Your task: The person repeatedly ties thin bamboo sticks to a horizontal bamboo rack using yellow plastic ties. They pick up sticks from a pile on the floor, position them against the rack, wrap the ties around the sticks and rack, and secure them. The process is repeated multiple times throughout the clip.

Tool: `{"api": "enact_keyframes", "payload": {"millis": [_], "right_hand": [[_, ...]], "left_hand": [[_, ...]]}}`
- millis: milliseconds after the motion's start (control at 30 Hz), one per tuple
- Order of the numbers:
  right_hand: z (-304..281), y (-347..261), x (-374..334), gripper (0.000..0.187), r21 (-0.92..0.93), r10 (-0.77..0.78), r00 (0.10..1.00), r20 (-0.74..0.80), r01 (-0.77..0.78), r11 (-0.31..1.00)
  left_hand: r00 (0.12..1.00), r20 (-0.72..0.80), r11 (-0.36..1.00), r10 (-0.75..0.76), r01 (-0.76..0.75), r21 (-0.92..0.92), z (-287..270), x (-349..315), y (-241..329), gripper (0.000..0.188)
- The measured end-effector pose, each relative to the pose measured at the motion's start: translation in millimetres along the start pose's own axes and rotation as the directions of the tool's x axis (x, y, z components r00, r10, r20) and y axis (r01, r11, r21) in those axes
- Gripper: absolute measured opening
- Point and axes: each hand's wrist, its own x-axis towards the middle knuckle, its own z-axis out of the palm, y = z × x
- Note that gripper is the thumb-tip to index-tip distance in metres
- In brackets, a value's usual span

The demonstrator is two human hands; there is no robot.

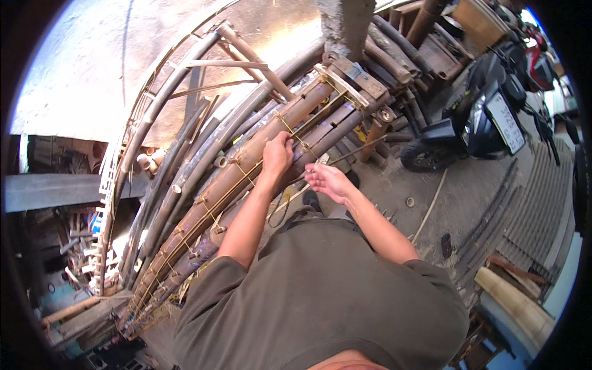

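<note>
My left hand (277,153) rests on a long brown bamboo pole (246,176) of a bound bamboo frame, its fingers pinched on a thin yellowish binding strip (296,132) that crosses the pole. My right hand (327,181) hovers just to the right of it, palm up with fingers spread, holding nothing that I can make out. Several thin strips run along the poles and wrap around them at intervals. The frame's far end is capped by a wooden block (354,79).
Curved grey bamboo poles (179,160) lie to the left of the frame. A concrete post (345,24) stands behind it. A dark scooter (487,117) is parked at the right. Bamboo slats (530,203) and thick cut bamboo (512,302) lie on the ground at the right.
</note>
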Motion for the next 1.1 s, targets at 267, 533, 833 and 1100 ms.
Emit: {"api": "enact_keyframes", "payload": {"millis": [267,533,833,1100], "right_hand": [[127.7,-23.3,39.9,0.02,-0.218,-0.882,0.468,0.057,0.868,0.446],[124.2,-139.7,150.7,0.062,-0.665,-0.339,0.835,0.434,0.043,-0.745],[73.3,-114.9,8.4,0.034,-0.753,0.417,0.676,0.608,0.657,0.033],[7.0,-49.5,21.8,0.039,-0.771,-0.04,0.771,0.635,0.631,-0.087]], "left_hand": [[0.937,-0.274,0.944,0.219,-0.132,0.303,25.6,-9.3,-8.4,0.012],[0.995,-0.08,0.996,-0.065,0.069,0.055,14.8,4.6,19.5,0.022],[0.982,-0.102,0.987,-0.16,0.155,-0.051,19.1,-7.9,0.2,0.023],[0.966,-0.14,0.809,-0.215,0.096,-0.58,-36.5,121.1,20.0,0.026]]}}
